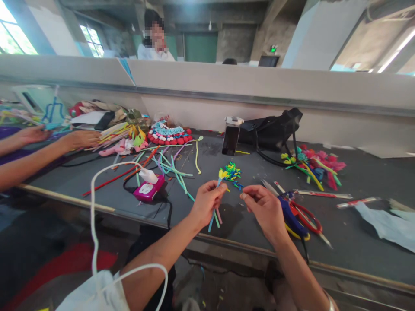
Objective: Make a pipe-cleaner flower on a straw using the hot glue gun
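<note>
My left hand (pixel 207 203) is closed around a small pipe-cleaner flower (pixel 223 174). Its yellow top stands above my fingers, and blue, green and pink stems (pixel 215 219) hang out below them. To the right, my right hand (pixel 265 209) has thumb and forefinger brought together in a pinch over the table; anything between the tips is too small to make out. Just beyond both hands lies a pile of short yellow, green and blue pieces (pixel 231 171). Beside my right wrist are a blue-handled tool (pixel 290 216) and red-handled scissors (pixel 306 216).
A purple power socket (pixel 149 188) with a white cable sits left, near loose pipe cleaners (pixel 175 170). Another person's hands (pixel 79 140) work further left. Behind the pile are a phone (pixel 230 140) and a black bag (pixel 275 129); colourful pipe-cleaner flowers (pixel 319 164) lie right.
</note>
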Demonstrator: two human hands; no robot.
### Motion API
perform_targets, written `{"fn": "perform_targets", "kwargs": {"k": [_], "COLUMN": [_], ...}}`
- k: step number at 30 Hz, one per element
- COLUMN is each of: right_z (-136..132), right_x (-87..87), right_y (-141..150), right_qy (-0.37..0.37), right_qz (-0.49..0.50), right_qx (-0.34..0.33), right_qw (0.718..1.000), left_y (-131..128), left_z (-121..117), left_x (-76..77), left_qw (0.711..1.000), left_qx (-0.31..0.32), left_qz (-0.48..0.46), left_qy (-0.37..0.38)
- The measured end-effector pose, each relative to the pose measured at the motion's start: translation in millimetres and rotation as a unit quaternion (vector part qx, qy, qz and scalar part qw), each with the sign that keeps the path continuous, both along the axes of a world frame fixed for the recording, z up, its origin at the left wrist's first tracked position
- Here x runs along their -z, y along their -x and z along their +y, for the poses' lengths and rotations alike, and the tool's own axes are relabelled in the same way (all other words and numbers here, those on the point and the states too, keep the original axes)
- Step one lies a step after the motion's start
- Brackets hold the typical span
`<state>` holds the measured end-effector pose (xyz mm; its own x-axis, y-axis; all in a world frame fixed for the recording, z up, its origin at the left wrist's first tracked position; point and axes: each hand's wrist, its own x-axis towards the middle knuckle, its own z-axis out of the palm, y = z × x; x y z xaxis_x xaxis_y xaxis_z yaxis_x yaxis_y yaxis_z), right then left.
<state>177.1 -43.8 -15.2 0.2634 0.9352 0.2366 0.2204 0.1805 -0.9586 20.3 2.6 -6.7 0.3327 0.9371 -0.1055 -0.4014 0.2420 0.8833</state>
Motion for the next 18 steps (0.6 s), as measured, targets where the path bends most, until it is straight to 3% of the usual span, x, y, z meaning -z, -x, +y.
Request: {"fn": "perform_targets", "kwargs": {"k": [4, 8, 18], "right_z": [-4, -6, -9], "right_x": [1.2, 5.3, -0.2], "right_y": [1, 11, 4], "right_qy": [-0.015, -0.078, -0.082], "right_qz": [-0.084, -0.162, -0.127], "right_qx": [-0.005, 0.006, 0.071], "right_qw": [0.996, 0.984, 0.986], "left_y": [1, -3, -2], "left_z": [2, -3, -3], "left_x": [1.3, 6.1, 2.6], "left_qw": [0.999, 0.998, 0.996], "left_qx": [0.026, 0.046, 0.075], "left_qz": [-0.021, -0.015, -0.022], "left_qy": [0.019, 0.043, 0.041]}}
